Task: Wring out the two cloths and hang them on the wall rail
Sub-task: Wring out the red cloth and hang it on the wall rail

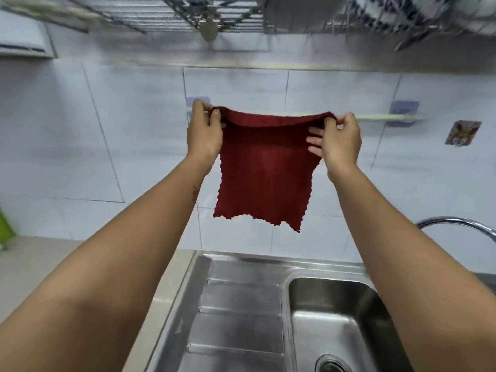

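The cloth [264, 170] is dark red all over, with thin lines running down it and a wavy edge. The wall tiles [67, 130] are white with a bit of blue, and grey lines run between them. The wall rail [375, 118] is pale, and its two holders are light purple. The sink [241, 304] is shiny silver grey. The tap [456, 224] is shiny silver too. A small sticker [462, 132] on the wall is brown and orange. The tabletop [40, 264] is light grey-beige. A bright green thing [5, 224] shows at the left edge.
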`<state>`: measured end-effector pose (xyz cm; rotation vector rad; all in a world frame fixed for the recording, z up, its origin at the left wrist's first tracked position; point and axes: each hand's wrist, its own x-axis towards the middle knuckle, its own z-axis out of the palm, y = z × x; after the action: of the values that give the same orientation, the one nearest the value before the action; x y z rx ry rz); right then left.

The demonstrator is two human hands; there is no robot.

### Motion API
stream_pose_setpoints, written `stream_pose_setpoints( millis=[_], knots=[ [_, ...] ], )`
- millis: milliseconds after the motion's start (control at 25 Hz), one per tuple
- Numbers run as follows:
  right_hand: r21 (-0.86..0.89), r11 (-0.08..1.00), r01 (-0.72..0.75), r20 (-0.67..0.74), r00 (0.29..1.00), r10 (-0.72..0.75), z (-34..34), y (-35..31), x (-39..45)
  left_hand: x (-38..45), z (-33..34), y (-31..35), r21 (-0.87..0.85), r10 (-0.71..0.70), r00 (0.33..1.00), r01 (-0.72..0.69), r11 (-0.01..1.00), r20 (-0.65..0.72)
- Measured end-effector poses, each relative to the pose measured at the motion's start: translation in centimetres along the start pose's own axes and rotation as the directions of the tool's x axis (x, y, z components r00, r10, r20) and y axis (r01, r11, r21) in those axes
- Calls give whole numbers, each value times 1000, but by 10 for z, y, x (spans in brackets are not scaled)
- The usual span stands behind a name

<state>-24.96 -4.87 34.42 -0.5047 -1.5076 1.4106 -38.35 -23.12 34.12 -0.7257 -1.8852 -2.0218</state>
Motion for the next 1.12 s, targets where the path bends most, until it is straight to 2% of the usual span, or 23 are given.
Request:
stream_pose_setpoints(
  millis=[80,160,240,320,360,440,520,560,640,720,800,840,880,960,1040,1120],
  knots=[
    [-98,986,136,-21,990,-139,22,-16,24,32,5,9,66,99,995,-98,993,-17],
    [-263,920,289,-10,953,-302,37,-25,44,52,12,18,159,214,977,-208,965,-22],
    [-430,800,419,90,902,-423,48,-27,60,70,21,20,244,294,956,-289,926,16],
    [-536,658,529,264,845,-465,51,-18,72,83,27,11,352,289,949,-315,882,126],
    [-577,585,570,344,819,-458,50,-10,77,86,28,1,432,271,941,-335,837,204],
    [-667,397,630,465,769,-439,45,12,85,89,23,-25,600,291,888,-456,657,357],
    [-741,212,637,520,744,-419,44,29,92,89,17,-44,688,348,830,-557,465,436],
    [-765,156,625,535,752,-386,45,31,95,90,16,-45,720,343,825,-562,407,450],
    [-810,173,561,517,821,-241,51,21,101,98,24,-37,799,218,879,-477,366,425],
    [-864,173,472,463,882,-93,60,12,107,107,33,-27,873,71,913,-406,272,402],
    [-898,106,426,415,903,-115,66,17,110,107,37,-26,893,84,915,-403,199,394],
    [-899,88,429,402,888,-225,66,21,108,105,37,-28,893,139,914,-402,202,380],
    [-891,90,445,383,843,-379,65,27,103,101,36,-31,885,220,908,-404,229,358],
    [-857,84,509,352,696,-626,59,37,94,92,34,-38,834,389,857,-464,298,338],
    [-810,54,584,414,635,-653,55,39,91,85,32,-44,783,473,793,-551,289,383],
    [-779,55,625,463,631,-622,52,40,91,84,29,-51,760,492,770,-584,287,406]
  ],
)
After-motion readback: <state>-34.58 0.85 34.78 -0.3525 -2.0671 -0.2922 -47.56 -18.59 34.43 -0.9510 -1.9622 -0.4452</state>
